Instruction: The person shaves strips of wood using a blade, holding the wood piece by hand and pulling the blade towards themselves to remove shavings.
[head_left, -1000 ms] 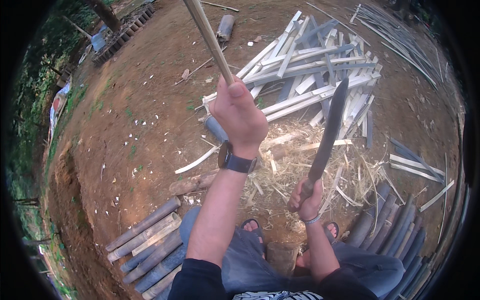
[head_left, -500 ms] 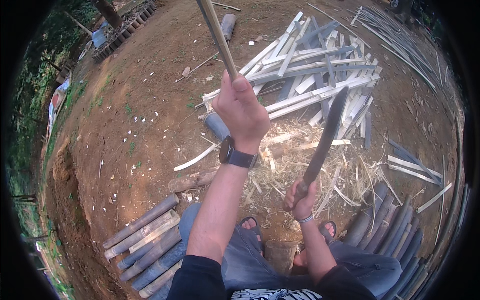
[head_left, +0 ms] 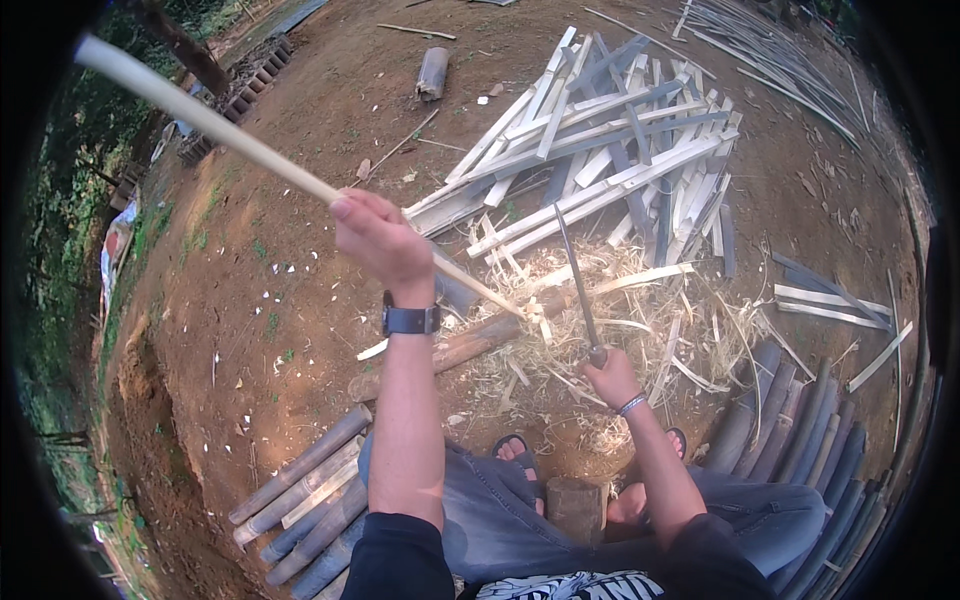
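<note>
My left hand [head_left: 385, 245], with a dark watch at the wrist, is closed around a long pale bamboo strip [head_left: 215, 125]. The strip slants from the upper left down to the right, its lower end near a log [head_left: 470, 345] on the ground; I cannot tell if they touch. In my right hand [head_left: 612, 378] is the handle of a machete [head_left: 578, 280]. Its blade points up and away, seen nearly edge-on, a little right of the strip's lower end. Curled shavings [head_left: 640, 320] lie around the log.
A heap of split bamboo strips [head_left: 600, 130] lies beyond the shavings. Bamboo lengths lie at my left [head_left: 310, 480] and right [head_left: 790, 430]. Between my sandalled feet stands a wooden stump [head_left: 577, 508]. A short bamboo piece [head_left: 432, 75] lies farther off on bare soil.
My left hand has moved left, and the strip now slants widely to the upper left. The machete has turned from showing its broad side to nearly edge-on, with its tip farther left.
</note>
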Tool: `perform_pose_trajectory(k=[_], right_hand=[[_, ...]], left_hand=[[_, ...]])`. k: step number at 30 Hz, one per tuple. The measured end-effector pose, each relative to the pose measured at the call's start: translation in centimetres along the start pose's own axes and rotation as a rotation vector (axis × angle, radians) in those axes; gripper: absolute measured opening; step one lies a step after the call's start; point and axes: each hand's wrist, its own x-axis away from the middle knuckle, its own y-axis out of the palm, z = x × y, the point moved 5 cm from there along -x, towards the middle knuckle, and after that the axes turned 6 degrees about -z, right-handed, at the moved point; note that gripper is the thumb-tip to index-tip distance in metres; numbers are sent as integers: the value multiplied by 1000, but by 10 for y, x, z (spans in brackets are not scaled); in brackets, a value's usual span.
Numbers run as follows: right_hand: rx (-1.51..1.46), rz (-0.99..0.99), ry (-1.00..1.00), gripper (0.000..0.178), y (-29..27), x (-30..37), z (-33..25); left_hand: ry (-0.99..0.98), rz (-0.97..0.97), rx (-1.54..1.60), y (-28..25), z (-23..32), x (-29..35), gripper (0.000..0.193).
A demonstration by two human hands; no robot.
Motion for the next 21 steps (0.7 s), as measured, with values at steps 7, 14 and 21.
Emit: perform_pose_trajectory(k=[7,14,21], right_hand=[[-82,24,235,33,12,21,38],[-26,-95,108,32,56,18,45],[-302,-315,317,57,106,52,9]], left_hand=[[-101,238,-96,-88,-6,-18,53],[-154,217,42,-113,-15,-20,52],[-177,223,73,-113,-24,-24,52]])
